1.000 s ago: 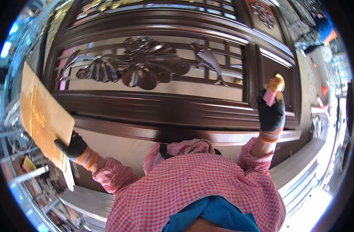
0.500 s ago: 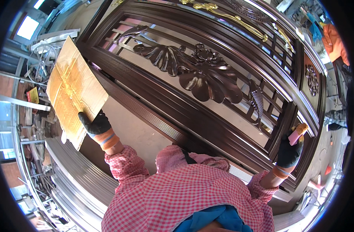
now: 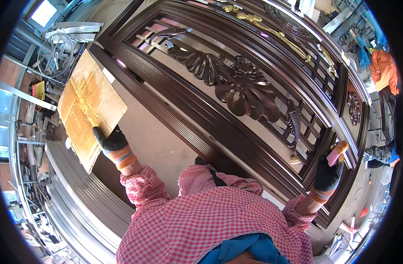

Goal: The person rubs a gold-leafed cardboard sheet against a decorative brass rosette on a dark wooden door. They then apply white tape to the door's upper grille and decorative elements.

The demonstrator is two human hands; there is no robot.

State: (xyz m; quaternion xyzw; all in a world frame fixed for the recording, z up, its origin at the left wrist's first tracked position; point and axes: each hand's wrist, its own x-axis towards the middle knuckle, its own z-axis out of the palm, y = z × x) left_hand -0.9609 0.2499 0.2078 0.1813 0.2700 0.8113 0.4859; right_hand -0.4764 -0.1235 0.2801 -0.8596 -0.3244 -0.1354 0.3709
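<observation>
I see my left hand (image 3: 112, 140), in a black glove with an orange cuff, clamped on the lower edge of a stained cardboard sheet (image 3: 88, 108) held flat against the dark ornate metal door (image 3: 236, 88) above that hand. My right hand (image 3: 328, 172), gloved the same, is closed around a small pink-handled brush (image 3: 337, 153) with a yellowish tip, which rests against the door's frame bars just above its fingers.

Lower corner of the cardboard sheet (image 3: 89, 112) hidden behind the gloved left hand (image 3: 111, 140), pink tool (image 3: 336, 155) mostly buried in the right hand (image 3: 327, 174), its tip too small to identify
</observation>
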